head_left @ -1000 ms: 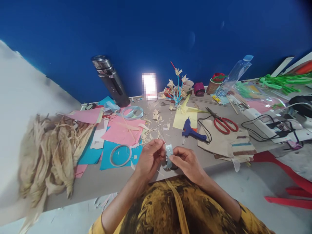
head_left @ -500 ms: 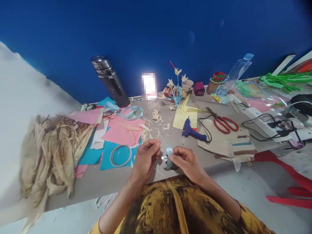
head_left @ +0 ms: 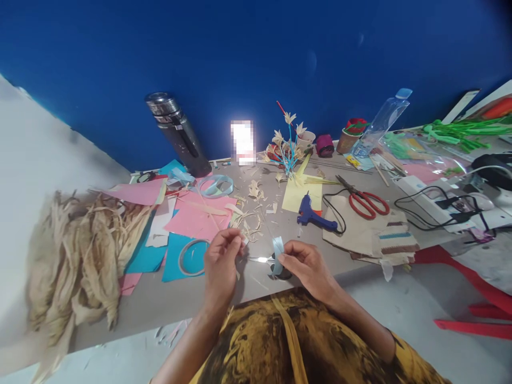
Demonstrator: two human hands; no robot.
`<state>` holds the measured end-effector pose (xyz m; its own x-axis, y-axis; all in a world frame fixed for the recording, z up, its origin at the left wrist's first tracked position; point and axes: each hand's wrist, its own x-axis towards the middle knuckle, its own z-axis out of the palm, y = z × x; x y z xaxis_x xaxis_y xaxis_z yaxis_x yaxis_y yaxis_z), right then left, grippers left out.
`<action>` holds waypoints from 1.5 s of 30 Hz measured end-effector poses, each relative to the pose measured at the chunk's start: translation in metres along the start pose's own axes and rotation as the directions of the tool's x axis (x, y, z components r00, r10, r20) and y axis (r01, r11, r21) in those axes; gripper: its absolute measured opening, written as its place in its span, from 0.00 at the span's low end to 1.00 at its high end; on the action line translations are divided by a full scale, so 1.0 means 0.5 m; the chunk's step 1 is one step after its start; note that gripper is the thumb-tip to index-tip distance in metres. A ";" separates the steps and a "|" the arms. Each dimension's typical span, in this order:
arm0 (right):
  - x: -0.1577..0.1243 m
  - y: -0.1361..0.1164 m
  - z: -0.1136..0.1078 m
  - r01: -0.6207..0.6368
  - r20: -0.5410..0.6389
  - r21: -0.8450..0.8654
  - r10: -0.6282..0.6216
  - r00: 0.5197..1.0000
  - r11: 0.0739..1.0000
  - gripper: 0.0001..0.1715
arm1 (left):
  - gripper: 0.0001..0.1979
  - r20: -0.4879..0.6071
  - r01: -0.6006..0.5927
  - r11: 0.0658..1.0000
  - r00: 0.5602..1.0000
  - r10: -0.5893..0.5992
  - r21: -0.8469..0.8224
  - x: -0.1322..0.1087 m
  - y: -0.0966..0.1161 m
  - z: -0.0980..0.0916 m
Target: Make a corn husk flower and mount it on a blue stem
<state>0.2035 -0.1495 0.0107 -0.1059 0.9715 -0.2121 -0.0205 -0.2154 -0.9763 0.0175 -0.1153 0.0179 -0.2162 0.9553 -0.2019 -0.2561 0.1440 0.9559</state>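
Over the front of the table, my left hand [head_left: 222, 264] is closed in a pinch, with a small pale bit at its fingertips too small to name. My right hand [head_left: 306, 266] pinches a short strip of light blue ribbon [head_left: 278, 246] between thumb and fingers. Beneath that strip lies a small pair of scissors [head_left: 263, 260], its bright blades pointing left and its dark handles partly hidden. A thin wire [head_left: 269, 226] stretches across the table just beyond my hands. Partly covered by my left hand, a ring-shaped roll [head_left: 182, 261] rests on blue paper.
A blue glue gun [head_left: 314, 213] and red-handled scissors [head_left: 366, 202] lie to the right. Husk flowers on blue stems [head_left: 290, 154] stand at the back near a dark flask [head_left: 180, 136]. Dried husks [head_left: 76, 266] hang over the left edge. A power strip [head_left: 424, 200] sits far right.
My left hand has moved left, away from the ribbon strip, and now overlaps the ring-shaped roll. My right hand stays in place with the strip. The small scissors' blades show more.
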 end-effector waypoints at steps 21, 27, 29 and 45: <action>0.001 -0.005 0.003 0.101 -0.020 -0.099 -0.103 0.994 0.990 0.15 | 0.13 0.293 0.348 0.935 0.903 -0.313 -0.072 -0.029 -0.027 0.059; 0.006 -0.004 0.008 0.068 -0.020 -0.031 -0.069 0.997 0.997 0.12 | 0.13 0.287 0.332 0.937 0.913 -0.289 -0.113 -0.022 -0.016 0.053; 0.007 -0.002 0.008 0.071 -0.018 -0.036 -0.072 0.997 0.997 0.12 | 0.13 0.294 0.331 0.936 0.912 -0.285 -0.121 -0.021 -0.015 0.050; 0.160 -0.042 -0.056 0.055 -0.180 -0.727 -0.267 0.947 0.685 0.13 | 0.20 0.078 0.335 0.921 0.942 -0.326 -0.197 0.011 0.010 -0.017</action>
<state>0.2230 -0.0645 0.0130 0.0844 0.9950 0.0525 0.7027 -0.0221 -0.7112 0.0070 -0.1113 0.0198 -0.0464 0.8731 -0.4853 -0.4943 0.4021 0.7707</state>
